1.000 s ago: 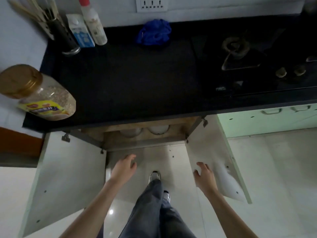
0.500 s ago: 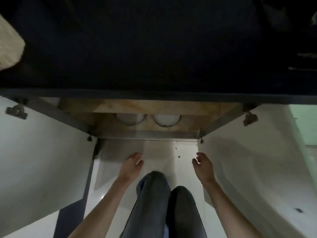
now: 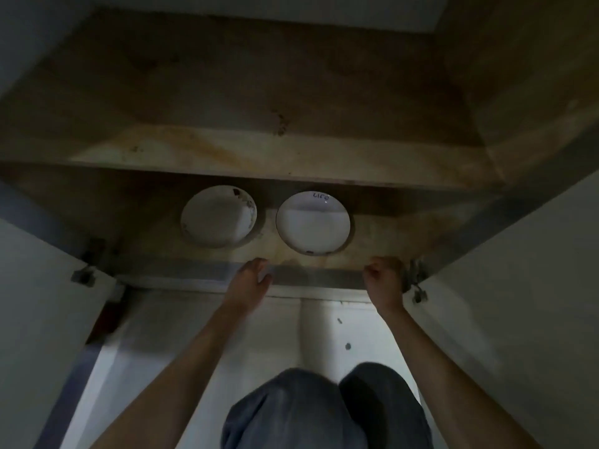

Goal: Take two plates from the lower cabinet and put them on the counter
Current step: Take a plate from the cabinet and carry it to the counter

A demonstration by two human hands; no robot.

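Note:
Two white plates lie side by side on the floor of the open lower cabinet. The left plate [image 3: 218, 216] has dark marks on its rim. The right plate [image 3: 313, 222] has a thin dark edge and small writing at its far side. My left hand [image 3: 251, 277] reaches over the cabinet's front lip, just below the left plate, fingers loosely apart and holding nothing. My right hand [image 3: 384, 278] is at the lip below and right of the right plate, fingers curled in, with nothing seen in it. Neither hand touches a plate.
A wooden shelf [image 3: 275, 160] spans the cabinet above the plates. Both cabinet doors stand open, the left door [image 3: 39, 312] and the right door [image 3: 525, 296]. My knees in dark trousers [image 3: 324, 413] are low in view over a pale tiled floor.
The view has dropped from the counter top down into the cabinet, so the plates show in full. Both hands have moved forward from above the floor to the cabinet's front lip.

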